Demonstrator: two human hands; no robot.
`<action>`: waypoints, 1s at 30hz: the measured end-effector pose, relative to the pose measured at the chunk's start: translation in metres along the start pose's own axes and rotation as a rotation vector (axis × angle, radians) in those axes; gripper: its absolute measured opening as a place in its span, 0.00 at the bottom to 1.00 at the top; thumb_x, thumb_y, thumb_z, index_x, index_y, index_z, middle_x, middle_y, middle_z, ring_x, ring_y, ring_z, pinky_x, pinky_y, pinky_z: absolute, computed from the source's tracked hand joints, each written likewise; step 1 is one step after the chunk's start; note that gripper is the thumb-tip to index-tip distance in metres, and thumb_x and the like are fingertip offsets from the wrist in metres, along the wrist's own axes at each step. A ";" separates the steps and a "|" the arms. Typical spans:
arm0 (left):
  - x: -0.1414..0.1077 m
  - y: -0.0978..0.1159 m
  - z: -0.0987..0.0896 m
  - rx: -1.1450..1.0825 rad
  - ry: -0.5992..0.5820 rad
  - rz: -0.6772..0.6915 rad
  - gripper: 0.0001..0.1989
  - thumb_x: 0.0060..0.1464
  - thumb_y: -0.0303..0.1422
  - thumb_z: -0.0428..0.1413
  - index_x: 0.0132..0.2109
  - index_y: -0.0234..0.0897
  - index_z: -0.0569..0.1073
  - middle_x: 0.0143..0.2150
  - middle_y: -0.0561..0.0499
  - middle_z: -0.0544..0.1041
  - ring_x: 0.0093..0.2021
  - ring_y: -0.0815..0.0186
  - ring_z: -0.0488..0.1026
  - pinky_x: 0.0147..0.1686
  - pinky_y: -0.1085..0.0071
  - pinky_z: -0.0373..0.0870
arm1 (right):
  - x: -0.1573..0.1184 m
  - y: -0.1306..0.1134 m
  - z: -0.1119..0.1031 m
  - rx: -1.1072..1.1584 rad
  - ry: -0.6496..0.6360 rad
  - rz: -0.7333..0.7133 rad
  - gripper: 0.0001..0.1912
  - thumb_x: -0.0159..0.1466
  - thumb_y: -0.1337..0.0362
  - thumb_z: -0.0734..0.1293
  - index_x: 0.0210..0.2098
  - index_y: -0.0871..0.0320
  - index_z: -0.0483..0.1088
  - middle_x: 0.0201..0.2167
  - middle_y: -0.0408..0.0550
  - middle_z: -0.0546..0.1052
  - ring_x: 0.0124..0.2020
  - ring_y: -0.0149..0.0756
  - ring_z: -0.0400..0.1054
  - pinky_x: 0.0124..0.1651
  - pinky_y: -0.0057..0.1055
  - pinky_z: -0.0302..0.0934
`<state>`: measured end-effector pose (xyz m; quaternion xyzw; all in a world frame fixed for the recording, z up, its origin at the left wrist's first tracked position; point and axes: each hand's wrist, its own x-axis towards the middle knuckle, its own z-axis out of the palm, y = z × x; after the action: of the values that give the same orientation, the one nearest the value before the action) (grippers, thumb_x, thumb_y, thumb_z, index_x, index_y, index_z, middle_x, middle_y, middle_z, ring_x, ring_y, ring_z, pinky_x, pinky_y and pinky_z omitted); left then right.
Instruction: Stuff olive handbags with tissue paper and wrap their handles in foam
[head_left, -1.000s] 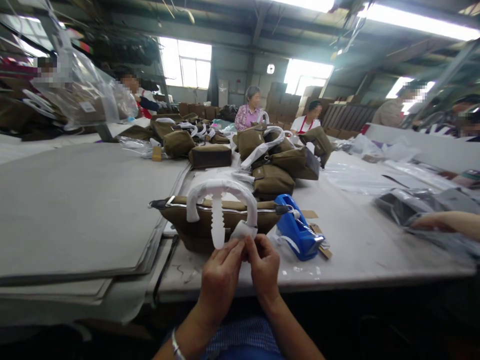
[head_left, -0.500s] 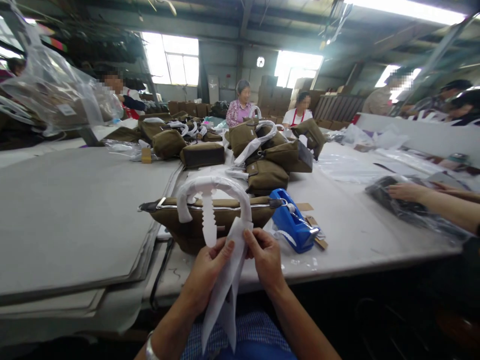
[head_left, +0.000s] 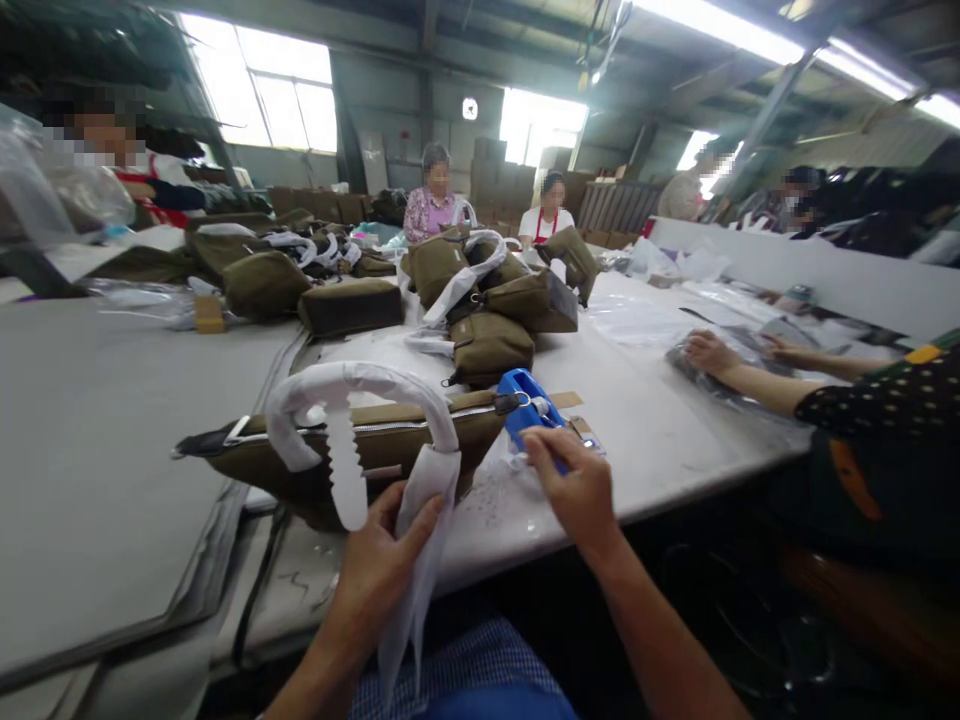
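Observation:
An olive-brown handbag (head_left: 405, 425) with a metal zipper stands upright on the table in front of me. Its arched handle (head_left: 360, 378) is wrapped in white, and a notched white strip (head_left: 343, 470) hangs from it. My left hand (head_left: 379, 560) is closed round the white wrapping paper (head_left: 429, 490) at the handle's right end; the paper's tails dangle over my lap. Beside the bag's right end, my right hand (head_left: 574, 485) is pinched at a blue tape dispenser (head_left: 517, 385). Whatever lies between its fingertips is too small to make out.
More olive handbags (head_left: 491, 345) are piled behind. Stacked pale sheets (head_left: 112, 450) cover the left side. At right, a co-worker's hands (head_left: 712, 355) press a plastic-wrapped dark item (head_left: 682, 370). Two people sit across the table, and another person is at far left.
My right hand has left the wrapping paper and moved right to the tape dispenser. My left hand keeps hold of the paper. The view has swung to the right.

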<state>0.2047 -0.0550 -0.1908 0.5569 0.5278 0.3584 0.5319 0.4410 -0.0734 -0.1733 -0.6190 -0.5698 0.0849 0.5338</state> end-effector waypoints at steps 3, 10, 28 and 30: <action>0.000 -0.001 0.000 -0.017 -0.014 -0.012 0.29 0.51 0.55 0.62 0.49 0.36 0.77 0.43 0.48 0.82 0.46 0.53 0.76 0.46 0.65 0.68 | 0.026 0.041 -0.040 -0.171 0.091 0.210 0.16 0.63 0.53 0.68 0.42 0.57 0.80 0.51 0.57 0.78 0.57 0.51 0.68 0.66 0.48 0.55; 0.004 -0.007 -0.003 0.008 -0.028 -0.040 0.32 0.51 0.56 0.62 0.53 0.36 0.76 0.47 0.45 0.81 0.50 0.50 0.74 0.48 0.63 0.66 | 0.042 0.089 -0.046 0.041 -0.150 0.470 0.15 0.55 0.49 0.72 0.26 0.55 0.82 0.48 0.55 0.82 0.58 0.56 0.70 0.66 0.50 0.57; 0.006 -0.007 -0.002 -0.020 -0.029 -0.034 0.29 0.49 0.56 0.63 0.48 0.38 0.78 0.42 0.47 0.82 0.44 0.54 0.75 0.46 0.65 0.67 | -0.020 0.074 -0.072 0.429 0.053 0.751 0.24 0.47 0.47 0.81 0.33 0.60 0.82 0.31 0.51 0.80 0.27 0.32 0.71 0.34 0.30 0.71; 0.007 -0.007 -0.003 -0.016 -0.032 -0.041 0.29 0.49 0.57 0.63 0.49 0.38 0.77 0.42 0.47 0.82 0.44 0.54 0.75 0.45 0.66 0.68 | -0.026 0.087 -0.067 0.398 0.059 0.743 0.26 0.46 0.45 0.81 0.32 0.61 0.82 0.27 0.49 0.79 0.23 0.28 0.66 0.27 0.27 0.65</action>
<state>0.2020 -0.0485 -0.1987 0.5474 0.5277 0.3428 0.5517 0.5329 -0.1128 -0.2244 -0.6693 -0.2646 0.3623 0.5923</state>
